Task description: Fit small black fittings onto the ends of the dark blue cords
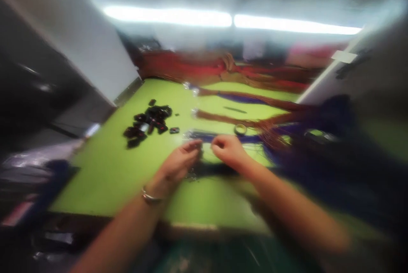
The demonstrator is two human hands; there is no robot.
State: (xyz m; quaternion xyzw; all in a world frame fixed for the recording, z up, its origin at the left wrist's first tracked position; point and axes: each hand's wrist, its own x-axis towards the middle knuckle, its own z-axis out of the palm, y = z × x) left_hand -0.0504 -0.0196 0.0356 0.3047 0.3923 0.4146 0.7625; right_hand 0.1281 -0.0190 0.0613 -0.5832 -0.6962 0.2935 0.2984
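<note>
On the flat lime-green surface [105, 175], the long dark-blue wire bundle [251, 139] could snag where thin reddish-brown wires [229, 117] overlap it. It lies just beyond the curled left hand [180, 160] and right hand [230, 150]; blur hides whether they grip anything.

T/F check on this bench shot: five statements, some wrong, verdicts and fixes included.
1. A bracelet is on the left wrist. True.
2. The heap of dark parts lies to the right of the right hand. False: the heap of dark parts lies to its left.
3. A small ring-shaped roll lies beyond the right hand. True.
4. The tabletop is red. False: the tabletop is yellow-green.
5. The left hand is pressed against the right hand. False: a gap shows between them.
</note>
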